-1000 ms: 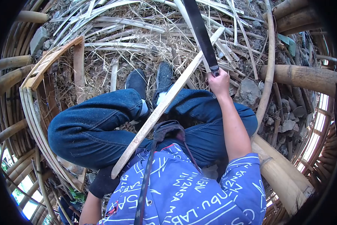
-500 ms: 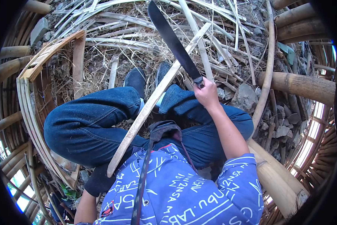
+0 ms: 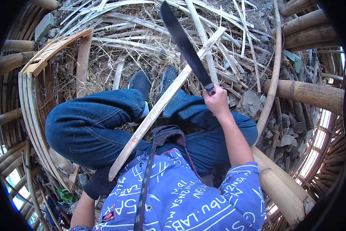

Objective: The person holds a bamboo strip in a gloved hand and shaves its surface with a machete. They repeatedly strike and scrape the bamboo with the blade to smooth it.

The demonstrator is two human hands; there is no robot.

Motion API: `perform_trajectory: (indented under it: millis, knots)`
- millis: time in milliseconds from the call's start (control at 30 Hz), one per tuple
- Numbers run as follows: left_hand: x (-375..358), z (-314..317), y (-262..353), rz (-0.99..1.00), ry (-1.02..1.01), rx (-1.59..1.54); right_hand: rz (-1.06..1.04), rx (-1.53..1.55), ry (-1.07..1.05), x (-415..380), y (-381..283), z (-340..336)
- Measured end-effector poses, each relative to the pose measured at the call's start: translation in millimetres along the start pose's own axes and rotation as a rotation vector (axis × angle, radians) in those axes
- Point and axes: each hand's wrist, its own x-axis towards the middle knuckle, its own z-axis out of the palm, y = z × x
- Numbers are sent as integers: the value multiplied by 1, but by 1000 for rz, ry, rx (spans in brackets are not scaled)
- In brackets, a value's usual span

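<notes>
My right hand (image 3: 216, 99) grips the handle of a machete (image 3: 185, 48), its dark blade pointing up and to the left. The blade crosses over the upper part of a long pale bamboo strip (image 3: 153, 114). This strip slants from beside my waist, across my lap and past my shoes. My left hand (image 3: 99, 184) wears a black glove and rests by my hip, against the strip's lower end. Its fingers are hidden, so I cannot see whether they hold the strip.
Bent bamboo strips (image 3: 26, 100) stand at the left of my knee. Split slats (image 3: 138, 25) and shavings litter the ground ahead. Stones (image 3: 252, 103) and thick bamboo poles (image 3: 307, 94) lie at the right. A large bamboo piece (image 3: 282, 186) sits by my right hip.
My right hand and the machete have moved slightly right and down. The bamboo strip's upper end has shifted a little to the right. My gloved left hand stays nearly in place.
</notes>
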Motion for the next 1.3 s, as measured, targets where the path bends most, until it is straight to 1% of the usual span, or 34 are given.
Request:
perform_trajectory:
  millis: [33, 67, 100, 200, 233, 333, 367, 400, 467, 533, 600, 667, 733, 767, 800, 867, 900, 933, 1000, 1033, 1067, 1133, 1200, 1267, 1300]
  knots:
    - [0, -2, 1, -20, -41, 29, 46, 30, 9, 2, 2, -2]
    - [0, -4, 4, -26, -36, 24, 92, 59, 16, 5, 1, -3]
    - [1, -5, 7, -16, -41, 0, 84, 107, 53, 7, -2, -2]
    - [-3, -4, 13, -18, -38, -17, 35, 115, 18, -2, -17, 7]
    - [-3, -5, 15, -30, -27, 2, 54, 108, -31, -1, -16, 5]
    - [-2, -2, 5, -32, -30, -11, 35, 126, 13, 6, 1, 1]
    - [-5, -1, 3, -42, -28, -19, 119, 180, -19, 7, -3, 1]
    - [-11, 1, 2, -84, -47, -62, 125, 180, -32, 1, -9, 4]
    - [-13, 0, 3, -143, -83, -135, 16, 110, 21, -5, -22, 8]
    - [-10, -5, 3, -193, -122, -195, 0, 64, 1, 2, -10, -3]
    - [-7, -5, -2, -161, -113, -189, 83, 132, -14, 8, -4, -9]
    - [-9, -1, -3, -146, -108, -196, 70, 124, -36, -3, -12, 0]
    - [-2, -4, 5, -15, -14, -8, 36, 114, -34, -10, -22, 5]
    - [-1, -6, 4, -11, -18, 0, -42, 66, -60, -8, -16, 6]
    - [1, -6, 0, -10, -29, 0, -39, 66, -52, -5, -12, 3]
    - [0, -2, -5, -22, -47, -24, 68, 160, -101, 0, -8, -1]
    - [-2, -2, -4, -31, -46, -33, 132, 135, -98, 0, -7, 2]
    - [-3, -4, 2, -48, -50, -39, 135, 136, -108, -4, -11, 5]
    - [-3, -4, 6, -56, -55, -35, 21, 193, -86, -12, -24, 8]
    - [-4, -2, 5, -15, -3, -12, -4, 64, -144, -15, -28, 5]
    - [-2, -1, 5, 26, 50, 10, -2, 64, -136, -14, -26, 2]
    - [1, -2, 6, 16, 32, -5, 19, 77, -149, -10, -18, -4]
    - [-3, 2, 3, -12, 18, -30, 70, 114, -112, -6, -14, -1]
    - [-9, 8, -2, -24, 37, -34, 85, 180, -81, -14, -23, 11]
    - [-7, 9, -4, -20, 48, -28, 15, 115, -102, -18, -25, 14]
